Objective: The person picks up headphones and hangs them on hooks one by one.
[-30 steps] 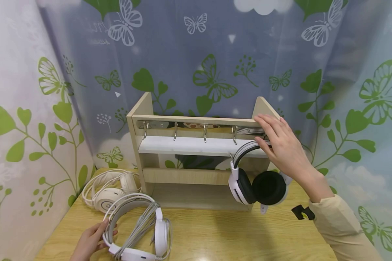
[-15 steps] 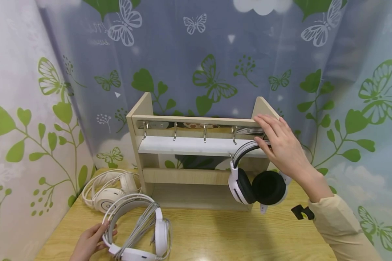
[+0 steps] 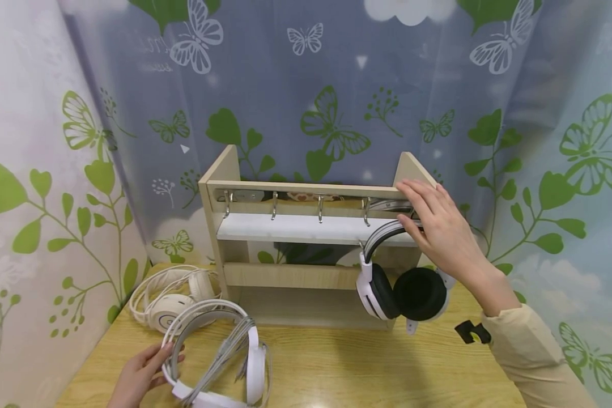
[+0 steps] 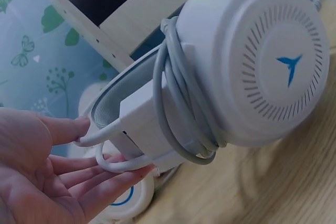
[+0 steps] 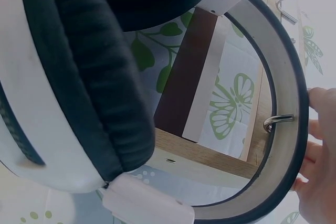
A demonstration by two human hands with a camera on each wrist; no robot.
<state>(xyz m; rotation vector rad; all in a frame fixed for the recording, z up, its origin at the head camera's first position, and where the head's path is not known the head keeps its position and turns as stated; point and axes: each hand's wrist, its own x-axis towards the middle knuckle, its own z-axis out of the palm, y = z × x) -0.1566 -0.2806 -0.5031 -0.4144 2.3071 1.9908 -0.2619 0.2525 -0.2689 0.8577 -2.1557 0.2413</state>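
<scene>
My left hand (image 3: pixel 141 371) holds white headphones (image 3: pixel 255 371) by the headband, pinched between thumb and fingers above the table. Grey cable (image 4: pixel 181 85) is wound round them, and one ear cup (image 4: pixel 283 66) bears a blue mark. At the rack's right end, white headphones with black ear pads (image 3: pixel 382 289) hang by the headband (image 3: pixel 387 233). The right wrist view has a metal hook (image 5: pixel 278 121) inside that headband. My right hand (image 3: pixel 446 243) rests over the top of it with straight fingers, fingertips at the rack's upper rail.
Cream headphones (image 3: pixel 168 311) with a loose cable lie on the wooden table (image 3: pixel 326 362), left of the rack. The wooden rack (image 3: pixel 296 276) carries a row of metal hooks (image 3: pixel 321 208) and a white shelf (image 3: pixel 296 228). A small black object (image 3: pixel 472 332) lies near the right sleeve.
The white headphones in my left hand have shifted slightly right and turned a little, with the hand barely moving. My right hand and the hanging headphones stay in place.
</scene>
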